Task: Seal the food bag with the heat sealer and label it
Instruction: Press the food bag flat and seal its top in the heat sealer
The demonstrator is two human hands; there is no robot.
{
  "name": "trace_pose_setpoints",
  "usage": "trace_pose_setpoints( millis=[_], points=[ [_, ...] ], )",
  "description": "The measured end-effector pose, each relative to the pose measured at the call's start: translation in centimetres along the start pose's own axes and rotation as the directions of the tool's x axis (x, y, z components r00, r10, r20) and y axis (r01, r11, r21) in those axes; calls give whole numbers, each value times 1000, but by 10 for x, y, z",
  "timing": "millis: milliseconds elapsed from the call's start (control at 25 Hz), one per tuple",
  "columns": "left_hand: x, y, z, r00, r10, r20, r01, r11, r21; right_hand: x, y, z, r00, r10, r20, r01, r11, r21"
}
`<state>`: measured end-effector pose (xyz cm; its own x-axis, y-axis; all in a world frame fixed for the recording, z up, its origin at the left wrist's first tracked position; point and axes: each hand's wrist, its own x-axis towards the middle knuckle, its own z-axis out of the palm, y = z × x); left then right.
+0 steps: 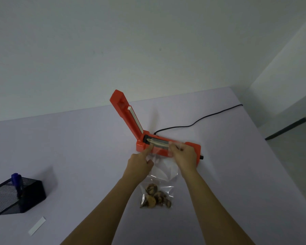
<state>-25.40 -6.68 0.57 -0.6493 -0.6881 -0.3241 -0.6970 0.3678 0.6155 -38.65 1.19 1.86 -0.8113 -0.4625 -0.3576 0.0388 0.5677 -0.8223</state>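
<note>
Pale lilac tabletop (60, 147) against plain white walls, far right corner showing. Orange sealer (191, 147) sits mid-table toward the far edge, lid arm raised, black cord (210, 115) trailing to the far right edge. My left hand (140, 161) and right hand (184, 154) each pinch the clear bag (164, 174) mouth, laid across the sealer bar; food sits at its near end. Mesh holder (12, 197) with pen (16, 179) near left edge, white label (37, 225) beside it.
</note>
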Motion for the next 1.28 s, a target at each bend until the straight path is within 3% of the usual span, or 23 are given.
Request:
trace_pose_setpoints(
  millis=[200, 640, 920, 1120, 1200, 1280],
  points=[
    [2, -4, 2, 1000, -6, 12, 6, 999, -31, -4, -4, 2, 981, -190, -33, 183, 972, -150],
    [9, -6, 10, 1000, -18, 10, 19, 1000, -17, -23, -12, 8, 860, -510, 33, 503, 832, -235],
    [8, -10, 12, 1000, -27, -16, 27, 999, -39, -32, -8, 10, 779, -625, 52, 624, 764, -163],
    [-11, -16, 18, 990, 75, -122, -74, 997, 11, -35, 0, 8, 727, -684, 69, 686, 716, -132],
    [-15, -19, 20, 981, 28, -191, -41, 997, -60, -36, 1, 5, 725, -686, 55, 688, 717, -112],
    [-23, -22, 19, 974, -53, -221, 2, 974, -227, -38, 0, 2, 773, -632, 43, 634, 772, -47]
  ],
)
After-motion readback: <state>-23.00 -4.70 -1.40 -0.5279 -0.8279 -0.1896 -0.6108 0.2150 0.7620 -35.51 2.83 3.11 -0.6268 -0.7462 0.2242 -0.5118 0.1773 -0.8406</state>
